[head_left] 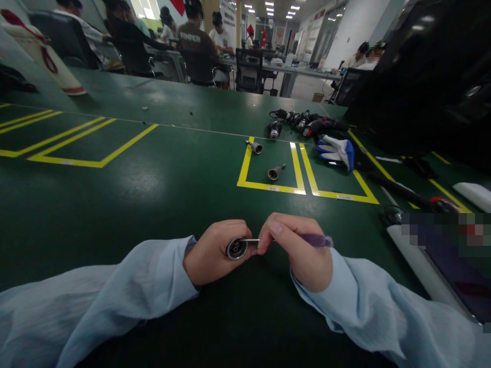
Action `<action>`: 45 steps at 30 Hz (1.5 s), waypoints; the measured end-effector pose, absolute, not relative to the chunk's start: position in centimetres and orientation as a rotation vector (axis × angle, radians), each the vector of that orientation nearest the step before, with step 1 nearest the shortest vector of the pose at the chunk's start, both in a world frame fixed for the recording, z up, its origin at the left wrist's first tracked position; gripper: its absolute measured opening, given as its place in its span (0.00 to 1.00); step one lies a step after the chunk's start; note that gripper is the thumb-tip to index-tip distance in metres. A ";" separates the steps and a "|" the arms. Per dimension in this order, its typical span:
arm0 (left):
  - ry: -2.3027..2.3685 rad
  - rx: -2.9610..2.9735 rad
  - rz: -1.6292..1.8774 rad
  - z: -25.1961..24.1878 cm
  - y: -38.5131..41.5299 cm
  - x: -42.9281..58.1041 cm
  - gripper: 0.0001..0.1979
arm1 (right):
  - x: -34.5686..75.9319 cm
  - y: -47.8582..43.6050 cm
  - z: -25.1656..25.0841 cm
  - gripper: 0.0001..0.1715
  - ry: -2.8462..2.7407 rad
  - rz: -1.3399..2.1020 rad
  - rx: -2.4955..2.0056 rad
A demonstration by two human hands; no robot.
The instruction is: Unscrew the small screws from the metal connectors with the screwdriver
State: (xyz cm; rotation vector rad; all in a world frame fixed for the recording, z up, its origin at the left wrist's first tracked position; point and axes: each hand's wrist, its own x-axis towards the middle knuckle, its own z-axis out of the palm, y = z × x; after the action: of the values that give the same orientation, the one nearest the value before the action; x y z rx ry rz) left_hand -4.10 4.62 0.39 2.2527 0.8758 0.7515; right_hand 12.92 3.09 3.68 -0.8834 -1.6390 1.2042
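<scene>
My left hand (209, 253) is closed around a round metal connector (237, 249), its open face with pins turned toward me. My right hand (297, 250) pinches a small screwdriver with a purple handle (316, 240); its thin metal shaft reaches left to the connector's rim. Both hands rest low over the green table (153, 184), close together near its front. Light blue sleeves cover both forearms.
Two more metal connectors (275, 173) (254, 147) lie inside a yellow-taped box farther back. Behind them sit a heap of cabled connectors (295, 121) and a blue-white glove (337, 151). A dark bag (425, 87) looms right. Several people sit at far tables.
</scene>
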 end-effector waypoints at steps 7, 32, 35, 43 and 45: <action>0.964 2.182 0.785 1.2 4.6 -4.5 0.09 | 13.0 1.9 3.3 0.09 -1.739 0.976 -0.693; 0.934 2.543 1.080 -0.5 7.7 -2.9 0.15 | 12.6 5.3 -0.2 0.13 -2.022 0.014 -0.933; 0.874 2.534 1.205 -0.6 7.9 -2.5 0.17 | 12.9 5.3 -0.2 0.11 -2.046 -0.161 -0.886; 0.740 2.419 1.361 -0.9 8.5 -1.3 0.26 | 14.4 6.6 0.2 0.11 -2.041 -0.444 -0.846; 0.724 2.353 1.339 -1.0 8.7 -1.2 0.30 | 15.4 7.5 0.5 0.11 -2.018 -0.525 -0.832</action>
State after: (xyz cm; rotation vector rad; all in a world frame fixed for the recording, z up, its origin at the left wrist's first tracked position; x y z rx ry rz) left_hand -1.20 8.65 -1.00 2.3530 0.7235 1.3393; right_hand 15.36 7.49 0.45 -0.8325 -2.0176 -0.5248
